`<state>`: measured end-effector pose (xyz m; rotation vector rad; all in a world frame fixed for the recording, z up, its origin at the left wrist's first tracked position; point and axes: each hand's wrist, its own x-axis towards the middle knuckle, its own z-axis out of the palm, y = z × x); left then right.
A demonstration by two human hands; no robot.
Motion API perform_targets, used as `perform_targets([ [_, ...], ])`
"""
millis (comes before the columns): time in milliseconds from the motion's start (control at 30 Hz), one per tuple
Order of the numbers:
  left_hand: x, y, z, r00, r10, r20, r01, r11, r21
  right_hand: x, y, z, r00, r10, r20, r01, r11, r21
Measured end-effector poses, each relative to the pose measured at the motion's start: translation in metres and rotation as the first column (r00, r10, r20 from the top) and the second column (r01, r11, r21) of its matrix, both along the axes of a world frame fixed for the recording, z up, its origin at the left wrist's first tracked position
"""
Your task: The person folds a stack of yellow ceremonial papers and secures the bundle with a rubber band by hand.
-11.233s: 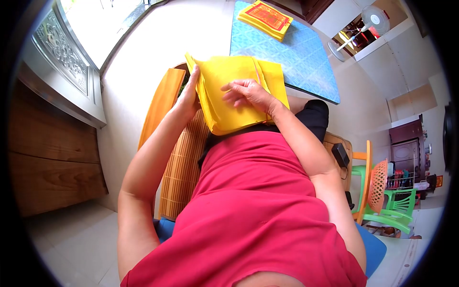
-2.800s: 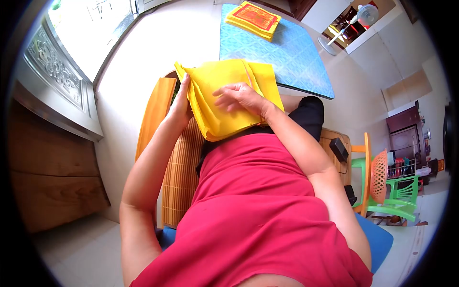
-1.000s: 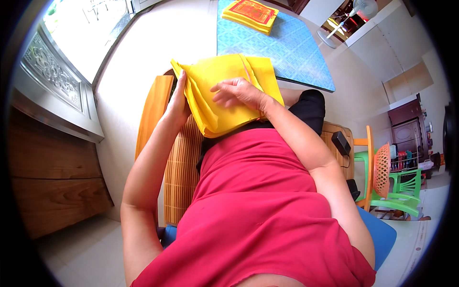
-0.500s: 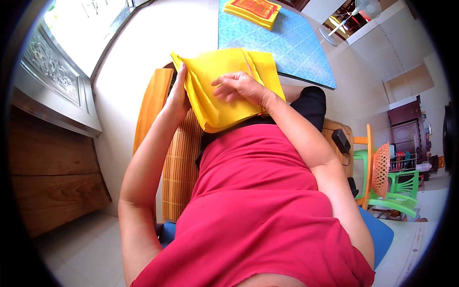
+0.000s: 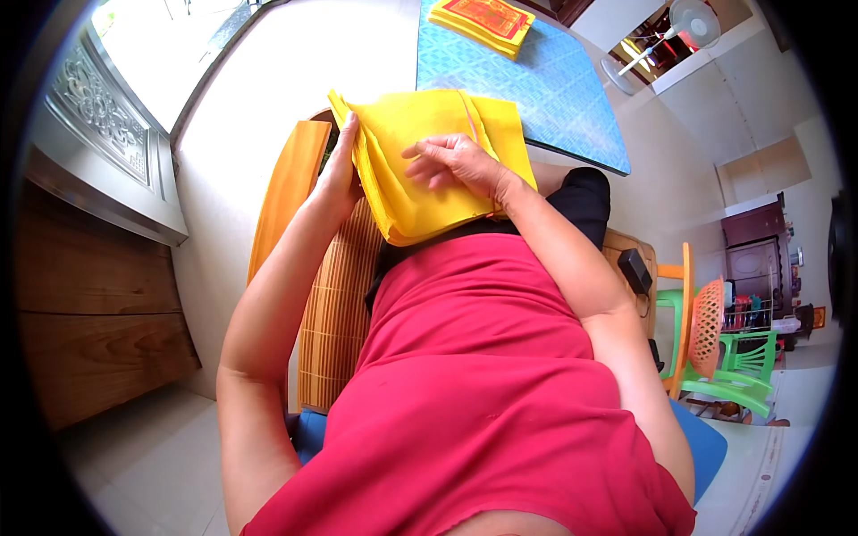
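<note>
A thick stack of yellow paper sheets is resting on the person's lap, its far edge reaching toward the near edge of the blue table. The left hand is clasping the stack's left edge, fingers wrapped over the fanned sheet ends, thumb side hidden behind the paper. The right hand is lying on top of the stack, fingers curled and pressing down, fingertips pinching or lifting at a top sheet; whether one sheet is actually caught between them cannot be told. The sheets are looking thin, light and limp, bending over the lap and splaying at the left corner, so they are likely sliding easily on each other and creasing or tearing under a hard pull. Best hold seems to be the bound-looking edge for steadying, a free corner for separating. A second yellow-and-red stack is sitting at the far end of the table. A bamboo mat is lying left of the lap.
</note>
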<state>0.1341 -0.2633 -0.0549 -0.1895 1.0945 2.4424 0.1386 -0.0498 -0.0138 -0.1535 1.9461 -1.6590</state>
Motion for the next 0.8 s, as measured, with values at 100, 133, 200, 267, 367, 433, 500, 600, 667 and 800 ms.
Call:
perform_targets([
  [100,0.0004,0.0002,0.0011,1.0,0.004,0.006,-0.004,1.0,-0.006,-0.0004,0.0007,-0.0016,1.0,-0.002,0.003,0.002,1.0,-0.007],
  [133,-0.0005,0.0008,-0.0012,1.0,0.004,-0.016,-0.004,1.0,-0.026,-0.0002,0.0004,-0.0007,1.0,-0.003,0.003,0.003,1.0,-0.004],
  [200,-0.002,0.0023,-0.0052,0.998,0.004,-0.06,-0.008,0.998,-0.065,-0.0005,0.0005,-0.0003,1.0,-0.001,-0.001,0.001,1.0,-0.003],
  [267,-0.0014,0.0026,-0.0048,0.998,0.006,-0.059,-0.009,0.998,-0.06,-0.0016,0.0015,-0.0017,1.0,0.005,-0.007,-0.005,1.0,-0.008],
  [367,-0.0012,0.0025,-0.0043,0.999,0.004,-0.054,-0.007,0.998,-0.059,-0.0027,0.0025,-0.0037,1.0,0.015,-0.012,-0.015,1.0,-0.015],
  [433,-0.0017,0.0024,-0.0051,0.998,0.003,-0.055,-0.006,0.998,-0.057,-0.0024,0.0023,-0.003,1.0,0.014,-0.013,-0.014,1.0,-0.015],
  [500,-0.0017,0.0027,-0.0055,0.998,0.004,-0.059,-0.007,0.999,-0.051,-0.0019,0.0022,-0.0027,1.0,0.014,-0.012,-0.014,1.0,-0.016],
  [600,0.0004,0.0029,-0.0018,0.998,0.006,-0.064,-0.009,0.999,-0.046,-0.0017,0.0022,-0.0027,1.0,0.013,-0.008,-0.014,1.0,-0.016],
  [667,0.0009,0.0026,-0.0011,0.998,0.001,-0.063,-0.004,0.999,-0.05,-0.002,0.0021,-0.0027,1.0,0.015,-0.008,-0.015,1.0,-0.014],
  [800,-0.0006,0.0021,-0.0033,0.998,-0.002,-0.061,-0.002,0.998,-0.056,-0.002,0.0019,-0.0022,1.0,0.014,-0.01,-0.014,1.0,-0.008],
])
